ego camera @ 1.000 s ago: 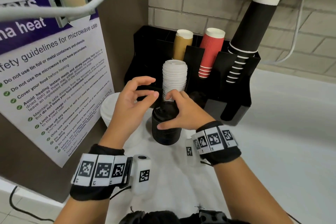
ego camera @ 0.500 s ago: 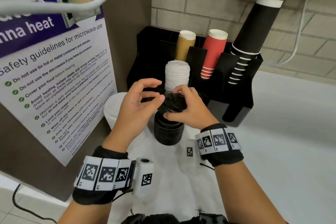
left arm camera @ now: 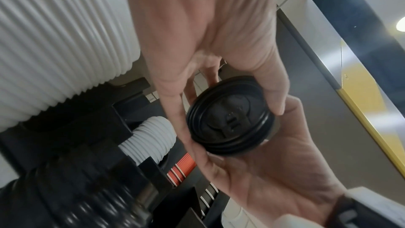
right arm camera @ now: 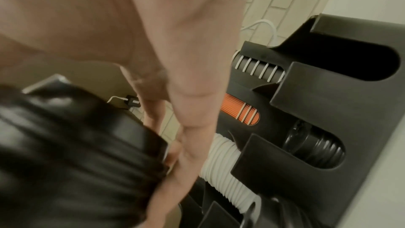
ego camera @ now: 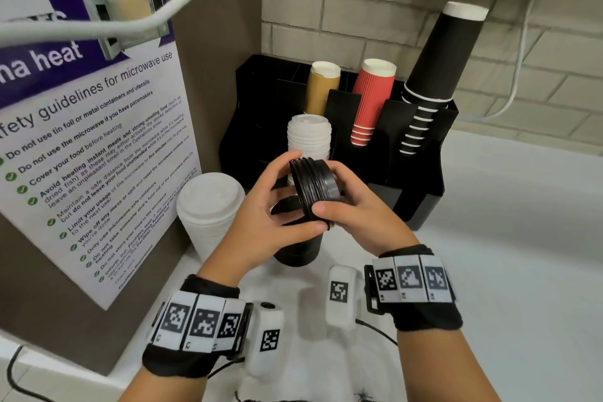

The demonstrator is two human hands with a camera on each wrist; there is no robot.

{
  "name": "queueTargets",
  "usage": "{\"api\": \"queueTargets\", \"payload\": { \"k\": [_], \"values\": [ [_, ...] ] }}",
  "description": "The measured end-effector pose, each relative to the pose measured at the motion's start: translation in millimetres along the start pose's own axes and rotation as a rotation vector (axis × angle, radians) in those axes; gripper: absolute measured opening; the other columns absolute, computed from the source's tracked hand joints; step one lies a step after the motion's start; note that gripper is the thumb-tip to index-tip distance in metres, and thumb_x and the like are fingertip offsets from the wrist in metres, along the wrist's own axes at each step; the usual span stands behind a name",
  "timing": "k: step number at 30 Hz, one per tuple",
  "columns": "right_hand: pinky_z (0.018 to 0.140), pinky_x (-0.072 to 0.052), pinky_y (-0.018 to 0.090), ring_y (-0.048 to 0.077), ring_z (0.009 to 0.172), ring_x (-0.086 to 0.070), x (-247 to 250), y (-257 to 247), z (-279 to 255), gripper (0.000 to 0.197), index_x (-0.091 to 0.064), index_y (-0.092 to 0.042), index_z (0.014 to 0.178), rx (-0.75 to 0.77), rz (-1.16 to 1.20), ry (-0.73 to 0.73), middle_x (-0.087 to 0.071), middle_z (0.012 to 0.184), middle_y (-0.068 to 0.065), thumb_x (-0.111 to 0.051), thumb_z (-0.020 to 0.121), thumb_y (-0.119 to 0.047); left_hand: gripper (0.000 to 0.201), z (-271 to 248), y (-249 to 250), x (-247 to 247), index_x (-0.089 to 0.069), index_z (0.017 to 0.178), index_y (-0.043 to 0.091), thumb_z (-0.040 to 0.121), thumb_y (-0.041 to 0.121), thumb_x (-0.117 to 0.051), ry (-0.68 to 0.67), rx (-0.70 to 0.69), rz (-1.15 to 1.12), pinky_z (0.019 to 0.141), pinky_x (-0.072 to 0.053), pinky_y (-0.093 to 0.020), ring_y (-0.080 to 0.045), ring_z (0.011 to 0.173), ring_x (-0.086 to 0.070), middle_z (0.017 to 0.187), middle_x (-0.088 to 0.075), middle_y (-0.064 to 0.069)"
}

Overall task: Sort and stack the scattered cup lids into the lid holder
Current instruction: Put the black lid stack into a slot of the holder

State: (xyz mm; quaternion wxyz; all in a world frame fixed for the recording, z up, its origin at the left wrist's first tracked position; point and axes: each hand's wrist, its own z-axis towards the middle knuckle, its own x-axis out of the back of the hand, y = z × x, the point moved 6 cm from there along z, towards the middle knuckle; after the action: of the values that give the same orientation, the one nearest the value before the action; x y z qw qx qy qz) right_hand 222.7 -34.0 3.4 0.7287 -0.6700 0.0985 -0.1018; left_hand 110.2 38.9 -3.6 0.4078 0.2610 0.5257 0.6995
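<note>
I am holding a short stack of black lids on edge between both hands, above a taller black stack standing on the counter. My left hand is curling round its near rim, thumb at 6 o'clock; my right hand is gripping the far side, fingers narrow. Only my left wrist view is showing the lid's face: glossy, round, ridged, with a raised sip tab. My right wrist view is showing more black lids lying in a holder slot at 3 o'clock. Ribbed white lids are standing at 12 o'clock, another white stack at 9.
</note>
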Motion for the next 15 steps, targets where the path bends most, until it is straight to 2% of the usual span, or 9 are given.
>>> {"api": "queueTargets", "payload": {
  "k": [2,5,7,10,15],
  "values": [
    [0.078,-0.049,0.027,0.015,0.097,-0.063,2.3,-4.6,-4.4,0.064,-0.053,-0.022,0.121,0.000,-0.036,0.001,-0.060,0.115,0.006,-0.077,0.062,-0.031,0.087,-1.2,1.6,-2.5,-0.042,0.139,0.032,0.063,0.019,-0.083,-0.024,-0.008,-0.007,0.089,-0.055,-0.033,-0.014,0.123,-0.056,0.136,-0.051,0.011],
    [0.078,-0.050,0.028,0.018,0.100,-0.063,5.6,-8.7,-7.9,0.069,-0.051,-0.020,0.123,0.003,-0.059,0.013,-0.060,0.119,0.010,-0.079,0.061,-0.030,0.090,-1.8,1.0,-4.1,-0.040,0.143,0.025,0.063,0.019,-0.083,-0.032,-0.007,-0.001,0.089,-0.055,-0.036,-0.016,0.125,-0.054,0.142,-0.046,0.000],
    [0.080,-0.051,0.030,0.021,0.099,-0.064,6.0,-11.2,-9.2,0.069,-0.049,-0.026,0.124,0.012,-0.045,0.004,-0.060,0.116,0.012,-0.080,0.062,-0.027,0.093,-1.7,0.5,-3.4,-0.039,0.144,0.024,0.063,0.020,-0.084,-0.027,-0.005,0.005,0.090,-0.055,-0.039,-0.018,0.127,-0.052,0.144,-0.043,-0.003],
    [0.083,-0.053,0.032,0.021,0.100,-0.065,6.7,-15.6,-11.2,0.067,-0.053,-0.034,0.123,0.030,-0.059,-0.010,-0.062,0.113,0.007,-0.081,0.063,-0.024,0.095,-1.5,0.0,-1.8,-0.039,0.145,0.026,0.062,0.020,-0.085,-0.026,0.003,0.008,0.091,-0.055,-0.040,-0.018,0.128,-0.051,0.145,-0.042,-0.003],
    [0.085,-0.052,0.027,0.012,0.106,-0.064,10.9,-20.7,-12.3,0.068,-0.054,-0.030,0.128,0.050,-0.147,0.019,-0.065,0.112,-0.005,-0.081,0.067,-0.014,0.095,-1.0,-0.1,-3.3,-0.040,0.144,0.030,0.061,0.023,-0.086,-0.015,0.008,0.032,0.093,-0.055,-0.046,-0.018,0.128,-0.051,0.145,-0.043,0.002]
  ]
}}
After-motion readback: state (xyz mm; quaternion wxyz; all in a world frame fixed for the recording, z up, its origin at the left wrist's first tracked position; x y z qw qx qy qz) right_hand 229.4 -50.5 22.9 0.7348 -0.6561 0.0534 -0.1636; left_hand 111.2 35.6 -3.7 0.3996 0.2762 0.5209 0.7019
